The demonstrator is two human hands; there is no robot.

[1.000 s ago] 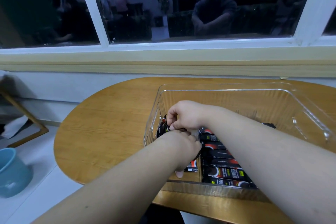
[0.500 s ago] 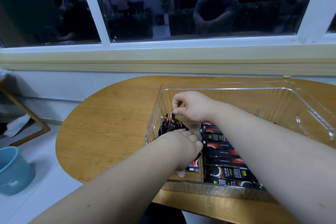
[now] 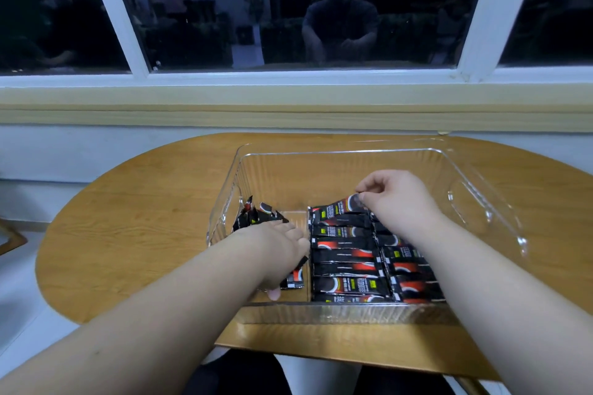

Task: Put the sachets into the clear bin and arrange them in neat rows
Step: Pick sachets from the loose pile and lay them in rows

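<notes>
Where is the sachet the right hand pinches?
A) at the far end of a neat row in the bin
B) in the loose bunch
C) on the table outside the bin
A: the right hand pinches the sachet at the far end of the row in the bin; the left hand grips the loose bunch.

Clear bin (image 3: 337,170): transparent glossy plastic, ribbed walls. Sachets (image 3: 346,255): shiny black printed film, slightly crinkled. Worktop (image 3: 144,218): wood grain, smooth satin. Window frame (image 3: 115,9): white, smooth.
</notes>
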